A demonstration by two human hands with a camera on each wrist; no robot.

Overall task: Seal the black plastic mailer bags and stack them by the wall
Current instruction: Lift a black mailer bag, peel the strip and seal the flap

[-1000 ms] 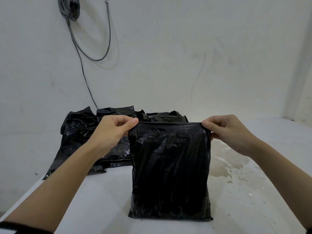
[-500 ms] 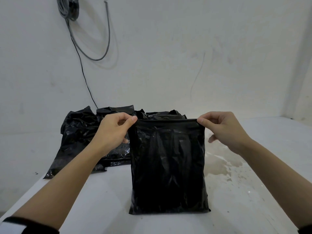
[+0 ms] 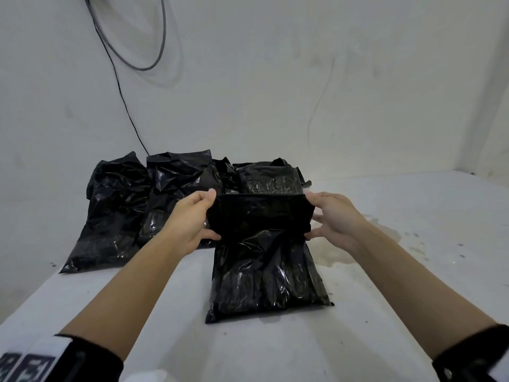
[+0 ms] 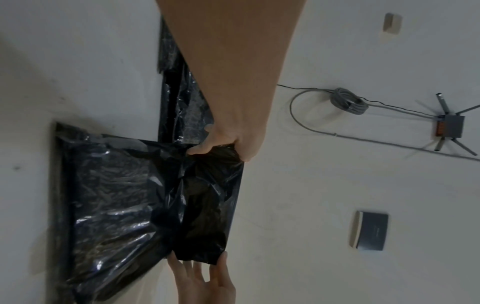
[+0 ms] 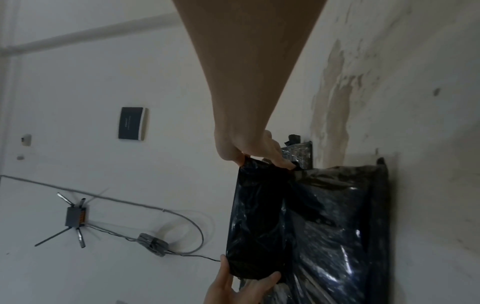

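A black mailer bag (image 3: 264, 260) lies on a white table (image 3: 385, 340). The left hand (image 3: 190, 221) and right hand (image 3: 333, 219) each pinch one end of its folded-over top flap. Behind the bag, more black bags (image 3: 143, 205) lean against the wall (image 3: 275, 92).

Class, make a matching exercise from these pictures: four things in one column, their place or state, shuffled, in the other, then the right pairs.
1. left hand
2. pile of black plastic mailer bags
3. coiled grey cable
4. brownish stain

a. hangs on the white wall
b. on the white table, right of the front bag
c. grips the folded flap's left end
d. against the wall

Pairs: 1-c, 2-d, 3-a, 4-b
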